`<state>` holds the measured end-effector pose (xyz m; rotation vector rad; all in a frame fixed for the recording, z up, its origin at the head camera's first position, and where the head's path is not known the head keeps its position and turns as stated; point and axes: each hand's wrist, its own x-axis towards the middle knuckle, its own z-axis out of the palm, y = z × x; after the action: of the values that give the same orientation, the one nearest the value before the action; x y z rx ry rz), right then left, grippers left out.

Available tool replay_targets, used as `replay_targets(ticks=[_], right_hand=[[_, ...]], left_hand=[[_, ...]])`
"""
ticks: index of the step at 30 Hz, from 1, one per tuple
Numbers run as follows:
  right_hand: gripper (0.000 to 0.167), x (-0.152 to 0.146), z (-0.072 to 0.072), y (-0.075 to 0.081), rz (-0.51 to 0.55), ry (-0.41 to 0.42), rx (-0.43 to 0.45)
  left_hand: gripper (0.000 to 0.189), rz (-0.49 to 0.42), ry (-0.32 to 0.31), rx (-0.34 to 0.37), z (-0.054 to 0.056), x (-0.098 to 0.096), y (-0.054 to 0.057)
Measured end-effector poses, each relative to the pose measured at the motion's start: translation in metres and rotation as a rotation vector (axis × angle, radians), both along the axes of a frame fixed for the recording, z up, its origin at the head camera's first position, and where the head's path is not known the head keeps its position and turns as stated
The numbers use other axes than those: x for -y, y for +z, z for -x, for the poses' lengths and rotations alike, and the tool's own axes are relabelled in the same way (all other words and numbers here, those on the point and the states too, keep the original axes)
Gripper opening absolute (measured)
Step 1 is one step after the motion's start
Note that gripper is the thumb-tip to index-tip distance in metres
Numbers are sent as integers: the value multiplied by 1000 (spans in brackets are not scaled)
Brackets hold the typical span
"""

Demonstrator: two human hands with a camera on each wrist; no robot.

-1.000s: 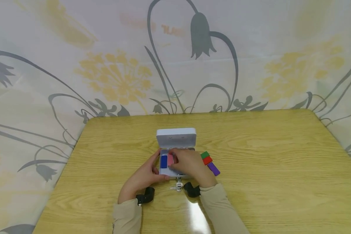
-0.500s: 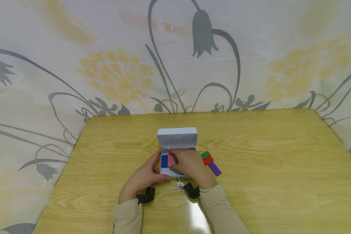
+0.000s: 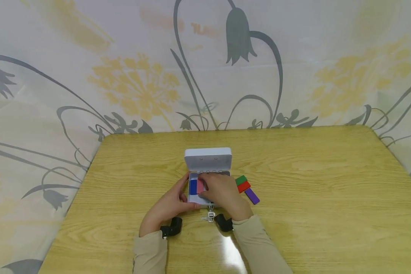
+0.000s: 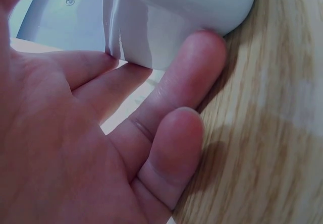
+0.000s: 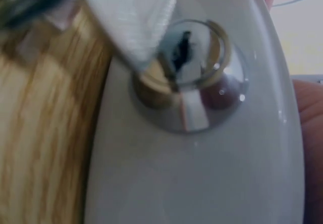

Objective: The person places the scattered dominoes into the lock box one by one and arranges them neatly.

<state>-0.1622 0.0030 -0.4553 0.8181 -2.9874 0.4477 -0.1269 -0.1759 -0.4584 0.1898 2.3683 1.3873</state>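
A small white cash box (image 3: pixel 208 153) stands with its lid raised in the head view. Inside, a blue block (image 3: pixel 193 187) lies near the left wall, with a pink block (image 3: pixel 200 186) against its right side. My right hand (image 3: pixel 222 192) reaches into the box and pinches the pink block between thumb and fingers, covering the box's right part. My left hand (image 3: pixel 171 199) holds the box at its left end, thumb at the front edge and a finger at the back corner. Fingertips (image 4: pixel 194 65) touch the box's outer wall in the left wrist view.
Green (image 3: pixel 241 180), red (image 3: pixel 244 186) and purple (image 3: pixel 252 196) blocks lie on the wooden table (image 3: pixel 311 213) right of the box. Keys (image 3: pixel 210 217) hang at the front lock (image 5: pixel 189 57). A flowered cloth (image 3: pixel 140 87) rises behind the table.
The pink block has moved slightly left, closing the small gap to the blue block. My left hand keeps its place on the box. The head view has shifted a little.
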Motion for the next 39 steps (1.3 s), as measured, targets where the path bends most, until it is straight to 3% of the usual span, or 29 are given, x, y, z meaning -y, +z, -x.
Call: replay_targets(ticks=[13, 39], right_hand=[[38, 1, 1, 2, -25, -20, 15], [33, 0, 1, 4, -5, 11, 90]], left_hand=[[100, -20, -25, -9, 1, 1, 0], [101, 15, -11, -8, 0, -1, 0]])
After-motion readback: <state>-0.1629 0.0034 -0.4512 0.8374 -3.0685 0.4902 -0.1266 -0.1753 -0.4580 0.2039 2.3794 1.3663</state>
